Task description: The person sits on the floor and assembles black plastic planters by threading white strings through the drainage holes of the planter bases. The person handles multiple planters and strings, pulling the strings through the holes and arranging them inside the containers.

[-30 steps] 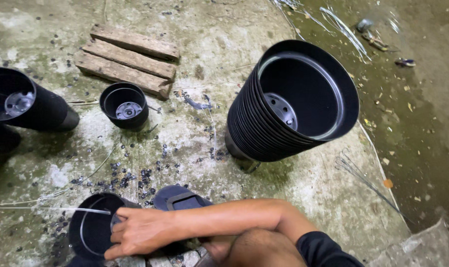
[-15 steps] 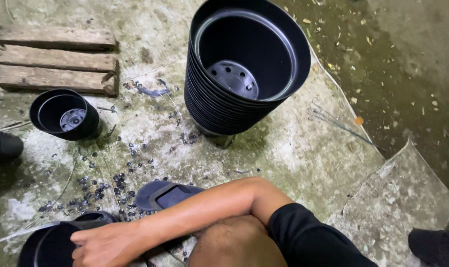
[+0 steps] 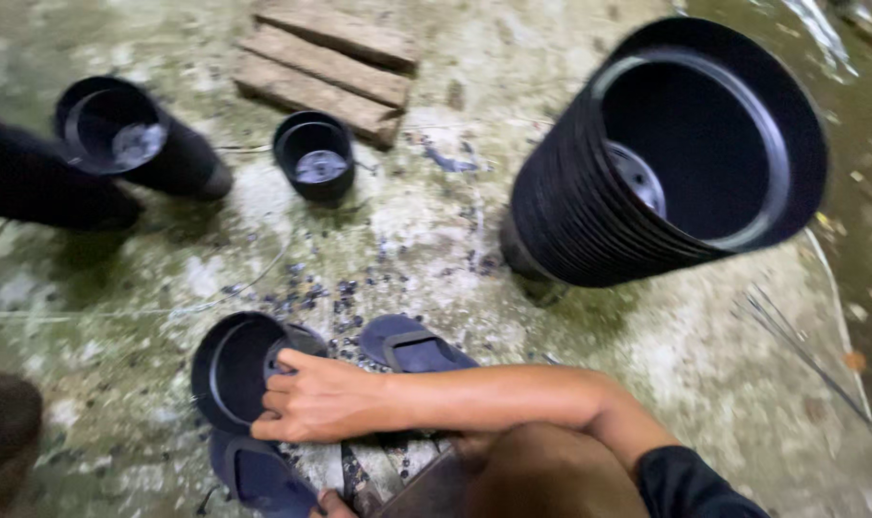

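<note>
View swung left; right hand (image 3: 316, 398) grips black pot (image 3: 233, 369) rim (left hand unseen).

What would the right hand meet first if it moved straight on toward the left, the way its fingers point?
The right hand already grips the rim of a black pot; beyond it, only bare concrete floor shows.

- The right hand (image 3: 311, 398) rests on the rim of a pot (image 3: 233, 369) at the near left.
- A sandal (image 3: 412, 343) lies just right of that pot; another sandal (image 3: 261, 475) lies below it.
- A tall pot stack (image 3: 666, 163) leans at the right.
- A small pot (image 3: 313, 155) stands before the planks (image 3: 326, 62); a lying stack (image 3: 139, 134) is left of it.
</note>
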